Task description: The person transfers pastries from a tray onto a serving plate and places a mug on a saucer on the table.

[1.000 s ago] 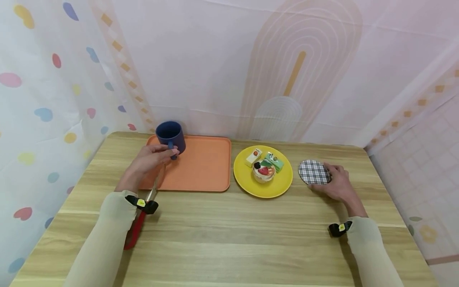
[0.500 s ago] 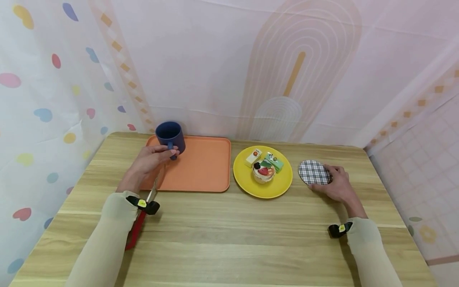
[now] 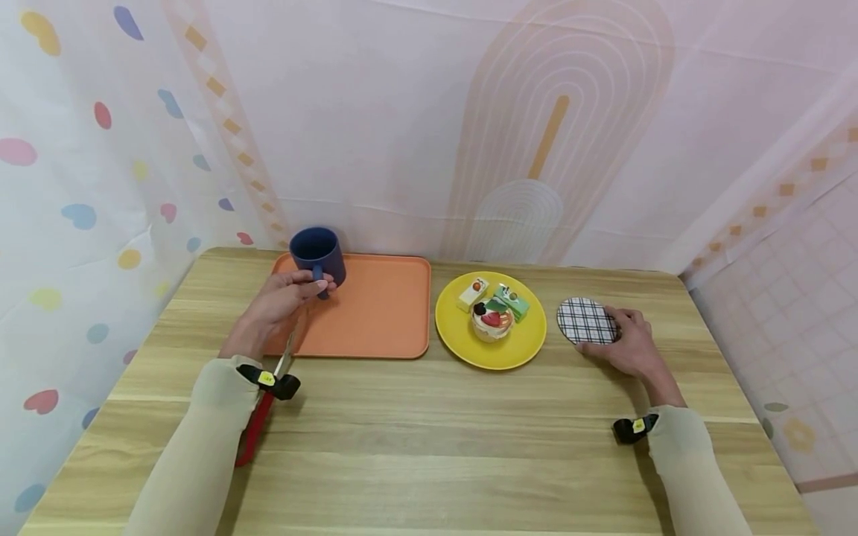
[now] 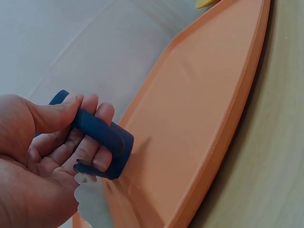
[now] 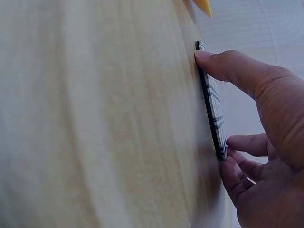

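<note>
My left hand (image 3: 278,299) grips a dark blue mug (image 3: 333,259) by its handle, over the left end of an orange tray (image 3: 378,313). In the left wrist view, fingers pass through the handle (image 4: 97,128) and the thumb lies on top of it. On the right, my right hand (image 3: 628,344) holds a round black-and-white plaid coaster (image 3: 583,321) at its edge, between thumb and fingers. The right wrist view shows the coaster (image 5: 214,111) edge-on, close against the tabletop, with its dark underside rim visible.
Between tray and coaster stands a yellow plate (image 3: 456,339) bearing a fruit tart (image 3: 492,324) and two small cake pieces. A red-handled knife (image 3: 253,432) lies partly hidden under my left forearm; its scalloped blade (image 4: 92,202) shows below the mug. A patterned curtain (image 3: 395,134) backs the table.
</note>
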Motion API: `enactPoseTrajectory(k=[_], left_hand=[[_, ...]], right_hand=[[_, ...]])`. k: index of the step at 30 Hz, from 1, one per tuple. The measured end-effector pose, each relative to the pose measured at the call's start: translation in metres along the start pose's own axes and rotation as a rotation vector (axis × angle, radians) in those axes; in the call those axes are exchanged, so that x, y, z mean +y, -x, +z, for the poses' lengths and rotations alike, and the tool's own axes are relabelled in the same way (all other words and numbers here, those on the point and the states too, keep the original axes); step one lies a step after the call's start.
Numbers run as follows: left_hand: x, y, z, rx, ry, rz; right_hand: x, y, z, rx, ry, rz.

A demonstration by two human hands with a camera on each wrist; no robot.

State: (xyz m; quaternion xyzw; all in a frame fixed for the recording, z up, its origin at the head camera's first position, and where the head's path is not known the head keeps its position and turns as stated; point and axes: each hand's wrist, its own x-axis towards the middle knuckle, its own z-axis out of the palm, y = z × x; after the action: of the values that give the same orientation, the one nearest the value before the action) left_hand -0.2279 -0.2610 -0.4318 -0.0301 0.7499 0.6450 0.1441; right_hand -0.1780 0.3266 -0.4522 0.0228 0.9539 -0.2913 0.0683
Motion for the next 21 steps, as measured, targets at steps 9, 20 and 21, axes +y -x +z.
enactPoseTrajectory(k=[9,20,21], left_hand=[[0.0016,0.0021,0.0036,0.041,-0.006,-0.021],[0.0008,0.0041,0.0077,0.123,0.015,-0.017],[0.0006,0.0043,0.0077,0.128,0.007,-0.018]], right_hand=[[0.0013,-0.0014,-0.0001,-0.01,-0.016,0.009],[0.0043,-0.0023,0.0017,-0.006,-0.065,0.003],[0.0044,-0.0024,0.002,-0.006,-0.066,0.003]])
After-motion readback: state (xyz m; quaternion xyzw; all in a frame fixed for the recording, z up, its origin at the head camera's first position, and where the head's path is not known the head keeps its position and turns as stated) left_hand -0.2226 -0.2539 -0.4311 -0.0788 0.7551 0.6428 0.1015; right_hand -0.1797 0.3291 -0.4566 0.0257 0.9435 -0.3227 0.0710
